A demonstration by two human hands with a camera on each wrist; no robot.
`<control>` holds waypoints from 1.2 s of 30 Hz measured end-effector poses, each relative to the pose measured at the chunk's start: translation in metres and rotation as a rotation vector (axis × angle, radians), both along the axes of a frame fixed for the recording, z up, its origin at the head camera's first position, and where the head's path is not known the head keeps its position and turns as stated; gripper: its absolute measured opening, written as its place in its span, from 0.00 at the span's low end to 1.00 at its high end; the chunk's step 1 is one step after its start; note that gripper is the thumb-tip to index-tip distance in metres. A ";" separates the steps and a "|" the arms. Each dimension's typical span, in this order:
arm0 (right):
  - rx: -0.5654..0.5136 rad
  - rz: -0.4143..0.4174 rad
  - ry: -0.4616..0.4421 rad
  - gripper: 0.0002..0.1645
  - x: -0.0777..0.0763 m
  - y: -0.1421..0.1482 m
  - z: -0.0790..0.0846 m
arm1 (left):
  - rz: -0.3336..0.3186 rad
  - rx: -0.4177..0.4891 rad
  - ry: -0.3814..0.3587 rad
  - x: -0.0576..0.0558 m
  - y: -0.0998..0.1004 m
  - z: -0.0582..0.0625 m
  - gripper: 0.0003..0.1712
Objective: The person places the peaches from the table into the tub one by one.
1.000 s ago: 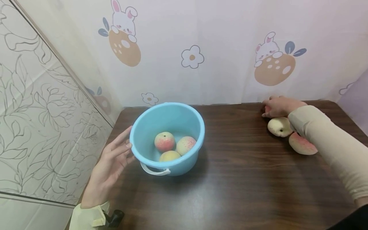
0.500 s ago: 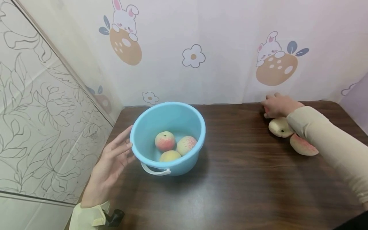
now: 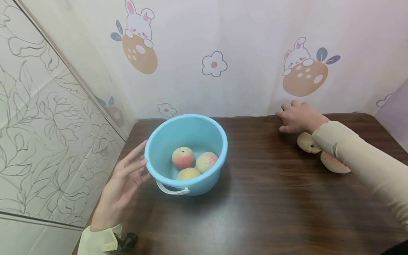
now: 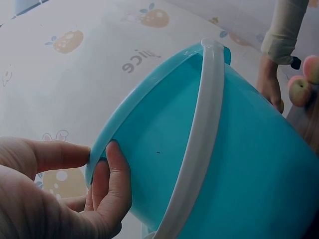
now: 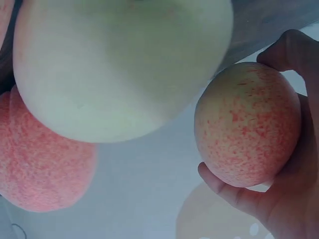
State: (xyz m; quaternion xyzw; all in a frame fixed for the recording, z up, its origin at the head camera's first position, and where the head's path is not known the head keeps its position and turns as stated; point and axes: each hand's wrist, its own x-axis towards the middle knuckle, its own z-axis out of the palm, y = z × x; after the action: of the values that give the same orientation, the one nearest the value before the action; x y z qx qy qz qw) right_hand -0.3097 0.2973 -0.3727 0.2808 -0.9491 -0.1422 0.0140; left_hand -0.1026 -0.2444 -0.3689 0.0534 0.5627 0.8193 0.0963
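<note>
My left hand [image 3: 122, 177] pinches the left rim of a light blue bucket [image 3: 205, 185], with fingers on both sides of the rim in the left wrist view. Inside the bucket lie a red-blushed peach [image 3: 182, 158], a speckled peach [image 3: 207, 161] and a yellowish peach [image 3: 188, 173]. At the table's back right, my right hand [image 3: 298, 118] grips a red-speckled peach [image 5: 249, 124], its fingers and thumb around it in the right wrist view. The hand hides that peach in the head view. Below the right wrist are a pale peach [image 3: 306, 143] and a pink peach [image 3: 333, 164], partly covered by the sleeve.
The bucket's white handle [image 4: 197, 144] hangs down over its outer front side. A dark brown wooden table [image 3: 261, 198] carries everything and meets a wall [image 3: 248, 71] with rabbit prints at the back. A tiled wall [image 3: 47, 124] closes the left side.
My right hand has shifted a little to the left along the back of the table with the peach in its grip. The left hand and the bucket have stayed in place.
</note>
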 end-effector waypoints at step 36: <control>-0.163 0.143 0.237 0.11 0.023 -0.040 0.018 | 0.004 0.014 0.007 0.001 0.001 -0.001 0.36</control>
State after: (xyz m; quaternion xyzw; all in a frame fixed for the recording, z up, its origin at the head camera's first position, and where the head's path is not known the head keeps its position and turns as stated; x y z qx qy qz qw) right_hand -0.2866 0.2568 -0.3549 0.3268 -0.9268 -0.0953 0.1585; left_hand -0.1018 -0.2438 -0.3700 0.0560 0.5576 0.8231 0.0924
